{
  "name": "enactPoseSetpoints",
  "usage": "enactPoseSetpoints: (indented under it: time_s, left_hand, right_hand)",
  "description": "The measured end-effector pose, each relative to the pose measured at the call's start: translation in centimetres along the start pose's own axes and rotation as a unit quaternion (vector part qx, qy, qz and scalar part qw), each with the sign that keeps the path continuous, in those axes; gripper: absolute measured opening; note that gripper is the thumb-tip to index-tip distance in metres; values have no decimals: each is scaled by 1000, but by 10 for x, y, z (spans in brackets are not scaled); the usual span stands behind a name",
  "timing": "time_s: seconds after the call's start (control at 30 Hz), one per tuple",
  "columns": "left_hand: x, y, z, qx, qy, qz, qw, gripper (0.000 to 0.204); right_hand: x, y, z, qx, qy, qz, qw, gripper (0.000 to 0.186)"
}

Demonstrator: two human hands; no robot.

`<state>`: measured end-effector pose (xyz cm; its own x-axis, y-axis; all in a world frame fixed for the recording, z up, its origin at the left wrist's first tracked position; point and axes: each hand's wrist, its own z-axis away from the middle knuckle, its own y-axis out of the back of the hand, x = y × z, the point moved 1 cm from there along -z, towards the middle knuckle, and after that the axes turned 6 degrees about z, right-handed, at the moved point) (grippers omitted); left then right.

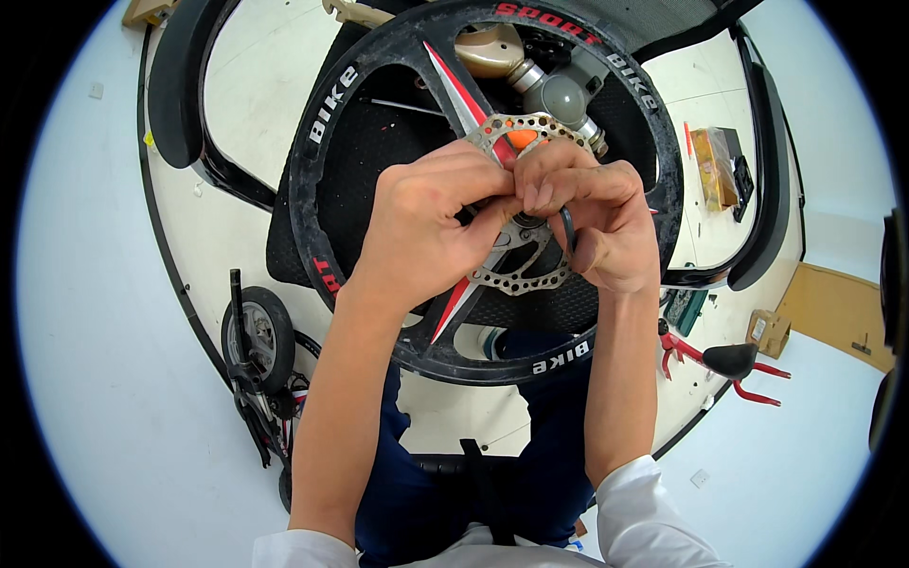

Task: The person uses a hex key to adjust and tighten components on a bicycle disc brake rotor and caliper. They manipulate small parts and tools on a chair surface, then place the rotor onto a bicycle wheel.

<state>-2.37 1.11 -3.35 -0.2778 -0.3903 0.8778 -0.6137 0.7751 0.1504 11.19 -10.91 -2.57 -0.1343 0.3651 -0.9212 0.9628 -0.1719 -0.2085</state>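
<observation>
Black rim first: one big wheel lies over the seat of one chair, its near edge above your two dark-blue trouser legs. Two red-and-white spokes show clearly, and one drilled metal disc sits at the hub, right under your two hands. And look at those fingertips, they meet above the disc! Your left hand is narrowed, thumb and forefinger drawn together; whether something tiny sits between them, I cannot tell. Your right hand is curled around one dark curved piece, which shows between fingers and thumb. Just beyond the fingertips, one spot of orange. Through the wheel you have one gold rounded thing, one grey rounded thing and one thin silver rod. Two black armrests flank it all. Down on the left, one small wheel with a black tyre; over on the right, one red fork near one small cardboard box.
</observation>
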Motion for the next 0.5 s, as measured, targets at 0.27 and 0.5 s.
enactPoseSetpoints:
  time_s: [0.27, 0.5]
  left_hand:
    - [11, 0, -4, 37, -13, 23, 999, 18]
    - [4, 16, 4, 146, 106, -100, 979, 13]
  right_hand:
    - [-30, -17, -8, 68, -23, 75, 995, 34]
    - [-56, 31, 24, 353, -107, 164, 915, 27]
